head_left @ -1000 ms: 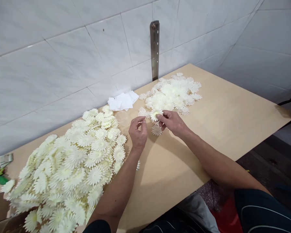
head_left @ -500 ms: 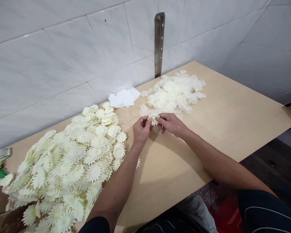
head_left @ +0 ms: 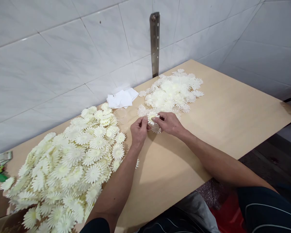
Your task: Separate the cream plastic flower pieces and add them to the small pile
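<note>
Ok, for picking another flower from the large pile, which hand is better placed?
Left, probably: the left hand is nearer the large pile. The right hand is farther off and pinches a flower. Whether the left touches that flower too is unclear.

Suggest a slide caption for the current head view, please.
Right hand holds a pale flower beside left hand; large flower pile and smaller heap lie on the table.

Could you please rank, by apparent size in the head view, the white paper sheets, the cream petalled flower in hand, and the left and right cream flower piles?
Left flower pile, nearer the camera
Right flower pile
White paper sheets
Cream petalled flower
</note>
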Tool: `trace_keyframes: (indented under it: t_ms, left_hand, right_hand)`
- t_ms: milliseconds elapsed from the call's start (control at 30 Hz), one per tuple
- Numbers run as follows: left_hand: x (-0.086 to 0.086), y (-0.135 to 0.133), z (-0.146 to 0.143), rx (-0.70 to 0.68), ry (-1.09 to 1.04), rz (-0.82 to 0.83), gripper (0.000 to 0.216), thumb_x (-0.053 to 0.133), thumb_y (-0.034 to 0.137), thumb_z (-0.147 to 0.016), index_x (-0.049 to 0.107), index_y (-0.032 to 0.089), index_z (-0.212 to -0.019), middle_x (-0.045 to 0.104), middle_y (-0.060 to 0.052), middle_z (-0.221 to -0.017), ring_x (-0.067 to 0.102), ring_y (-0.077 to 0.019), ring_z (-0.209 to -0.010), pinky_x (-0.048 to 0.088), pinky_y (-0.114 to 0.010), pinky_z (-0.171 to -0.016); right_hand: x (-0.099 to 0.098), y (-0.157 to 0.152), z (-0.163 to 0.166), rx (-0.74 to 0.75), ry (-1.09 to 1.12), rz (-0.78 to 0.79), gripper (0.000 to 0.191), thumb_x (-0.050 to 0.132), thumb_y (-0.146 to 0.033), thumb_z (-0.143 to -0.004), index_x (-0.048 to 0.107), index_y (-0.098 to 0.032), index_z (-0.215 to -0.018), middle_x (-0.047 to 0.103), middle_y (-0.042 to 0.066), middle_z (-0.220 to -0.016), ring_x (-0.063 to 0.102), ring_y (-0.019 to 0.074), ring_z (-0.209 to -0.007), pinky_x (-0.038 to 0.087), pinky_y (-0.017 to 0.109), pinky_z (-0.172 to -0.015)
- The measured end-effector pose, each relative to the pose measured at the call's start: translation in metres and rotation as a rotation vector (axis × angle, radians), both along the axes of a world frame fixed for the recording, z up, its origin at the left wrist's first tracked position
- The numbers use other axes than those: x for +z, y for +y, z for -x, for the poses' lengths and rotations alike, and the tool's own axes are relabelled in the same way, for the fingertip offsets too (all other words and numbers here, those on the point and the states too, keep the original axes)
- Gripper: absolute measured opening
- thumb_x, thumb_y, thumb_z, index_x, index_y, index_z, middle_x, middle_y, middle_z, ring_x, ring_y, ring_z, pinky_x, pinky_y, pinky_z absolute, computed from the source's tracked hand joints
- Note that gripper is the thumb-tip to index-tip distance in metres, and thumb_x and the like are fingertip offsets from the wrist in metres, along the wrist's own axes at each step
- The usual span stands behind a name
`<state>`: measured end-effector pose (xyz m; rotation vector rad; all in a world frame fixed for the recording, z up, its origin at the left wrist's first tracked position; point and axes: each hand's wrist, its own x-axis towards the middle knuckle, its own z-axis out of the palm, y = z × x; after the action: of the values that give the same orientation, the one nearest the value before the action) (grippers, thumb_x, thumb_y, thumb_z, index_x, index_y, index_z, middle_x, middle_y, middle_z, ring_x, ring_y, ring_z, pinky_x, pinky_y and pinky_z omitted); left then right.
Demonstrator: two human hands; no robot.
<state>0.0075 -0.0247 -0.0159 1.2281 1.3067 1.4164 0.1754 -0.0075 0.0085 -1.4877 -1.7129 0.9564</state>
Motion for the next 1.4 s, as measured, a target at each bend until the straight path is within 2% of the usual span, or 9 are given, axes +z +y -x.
trace_keyframes:
  t_ms: [133, 333, 500, 667, 767, 900, 1033, 1167, 1400]
  left_hand:
    - [0.002, 0.001, 0.0, -0.049, -0.07, 0.047, 0.053, 0.08, 0.072, -0.086, 0.073, 0.02, -0.079, 0.064, 0.001, -0.058, 0.061, -0.0133, -0.054, 0.048, -0.025, -0.054]
    - [0.004, 0.004, -0.002, -0.065, -0.195, 0.142, 0.043, 0.094, 0.056, -0.072, 0.073, 0.019, -0.079, 0.064, 0.003, -0.06, 0.058, -0.0109, -0.051, 0.047, -0.023, -0.051]
    - [0.006, 0.003, -0.003, -0.061, -0.219, 0.174, 0.039, 0.093, 0.052, -0.072, 0.074, 0.018, -0.08, 0.061, 0.003, -0.058, 0.059, -0.0111, -0.051, 0.045, -0.022, -0.048]
    - [0.003, 0.005, -0.003, -0.103, -0.252, 0.187, 0.048, 0.096, 0.058, -0.069, 0.072, 0.019, -0.082, 0.063, 0.003, -0.06, 0.06, -0.011, -0.049, 0.046, -0.022, -0.047]
    - [0.001, 0.007, -0.002, -0.111, -0.266, 0.172, 0.052, 0.098, 0.061, -0.066, 0.069, 0.019, -0.079, 0.061, 0.004, -0.057, 0.059, -0.0104, -0.048, 0.046, -0.021, -0.047]
    - [-0.002, 0.009, -0.003, -0.073, -0.208, 0.099, 0.048, 0.096, 0.059, -0.072, 0.071, 0.019, -0.082, 0.063, 0.003, -0.057, 0.061, -0.0108, -0.05, 0.047, -0.02, -0.049]
    - [-0.002, 0.005, -0.007, -0.045, -0.146, 0.048, 0.042, 0.094, 0.055, -0.077, 0.075, 0.019, -0.084, 0.066, 0.003, -0.06, 0.061, -0.0103, -0.051, 0.048, -0.021, -0.05]
    - [0.001, 0.002, -0.01, -0.015, -0.132, 0.043, 0.039, 0.092, 0.054, -0.082, 0.075, 0.019, -0.085, 0.066, 0.003, -0.062, 0.062, -0.0106, -0.053, 0.05, -0.021, -0.053]
    - [0.003, 0.006, -0.006, -0.184, -0.258, 0.137, 0.048, 0.094, 0.058, -0.08, 0.066, 0.019, -0.077, 0.058, 0.003, -0.064, 0.062, -0.0111, -0.053, 0.048, -0.023, -0.051]
  right_hand:
    - [0.002, -0.002, 0.002, 0.027, -0.079, -0.045, 0.046, 0.063, -0.049, -0.098, 0.043, -0.025, -0.064, 0.054, -0.001, -0.055, 0.051, 0.0161, -0.061, 0.034, 0.03, -0.061]
    - [0.007, -0.004, 0.003, 0.066, -0.124, -0.009, 0.046, 0.063, -0.05, -0.1, 0.045, -0.025, -0.066, 0.054, -0.002, -0.054, 0.053, 0.0165, -0.06, 0.034, 0.03, -0.062]
    - [0.007, -0.001, 0.003, 0.087, -0.168, 0.034, 0.047, 0.059, -0.052, -0.103, 0.044, -0.026, -0.068, 0.056, -0.001, -0.055, 0.055, 0.0166, -0.057, 0.036, 0.03, -0.062]
    - [0.002, 0.0, -0.001, 0.121, -0.143, -0.098, 0.05, 0.057, -0.058, -0.103, 0.041, -0.026, -0.068, 0.054, 0.0, -0.057, 0.052, 0.017, -0.061, 0.035, 0.03, -0.062]
    - [0.001, 0.0, -0.005, 0.163, -0.034, -0.155, 0.049, 0.055, -0.063, -0.102, 0.049, -0.025, -0.072, 0.057, 0.0, -0.063, 0.052, 0.0171, -0.065, 0.037, 0.03, -0.062]
    - [0.001, 0.001, -0.01, 0.134, 0.05, -0.165, 0.05, 0.061, -0.069, -0.098, 0.058, -0.023, -0.077, 0.051, -0.002, -0.061, 0.048, 0.0163, -0.063, 0.034, 0.03, -0.059]
    - [0.0, 0.003, -0.011, 0.067, 0.076, -0.074, 0.059, 0.067, -0.078, -0.092, 0.061, -0.022, -0.075, 0.05, -0.002, -0.057, 0.047, 0.0158, -0.059, 0.033, 0.031, -0.055]
    - [0.003, 0.003, -0.011, 0.007, -0.014, -0.057, 0.063, 0.068, -0.078, -0.091, 0.053, -0.023, -0.065, 0.049, 0.0, -0.056, 0.045, 0.0151, -0.061, 0.033, 0.03, -0.056]
    - [0.01, 0.002, -0.01, 0.024, -0.04, -0.102, 0.072, 0.073, -0.087, -0.083, 0.05, -0.022, -0.061, 0.044, -0.002, -0.056, 0.041, 0.013, -0.061, 0.029, 0.03, -0.056]
